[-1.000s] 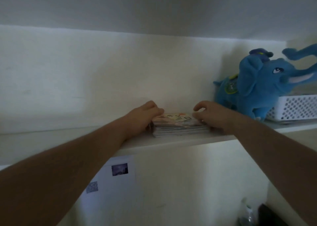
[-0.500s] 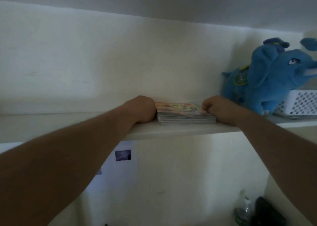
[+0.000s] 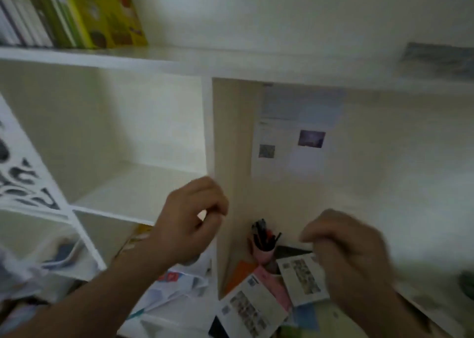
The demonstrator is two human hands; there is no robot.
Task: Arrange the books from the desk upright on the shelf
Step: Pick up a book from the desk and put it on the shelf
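Hanging in mid-air with nothing in them, both hands were blurred by motion. The left hand (image 3: 191, 222) had its fingers loosely curled, thumb near the fingertips; the right hand (image 3: 346, 250) was too smeared to make out each finger, though its fingers looked loosely bent too.

Far above and left of the left hand, books (image 3: 74, 11) stood upright on the shelf (image 3: 230, 63), leaning a little; the frame edge cut off their tops and the leftmost ones. The nearest cover was yellow-green, its print unreadable. Far above the right hand, a grey smear (image 3: 441, 60) lay on the same shelf, too blurred to identify.

Below and between the hands, booklets (image 3: 259, 304) and loose papers (image 3: 174, 294) lay scattered on the desk; their print was too soft to read. A pink cup of pens (image 3: 264, 245) stood just left of the right hand. A sheet (image 3: 295, 142) with small pictures hung on the wall above.

An open cubby (image 3: 128, 142) sat above the left hand, bounded on its right by an upright panel (image 3: 236, 158) passing between the hands.
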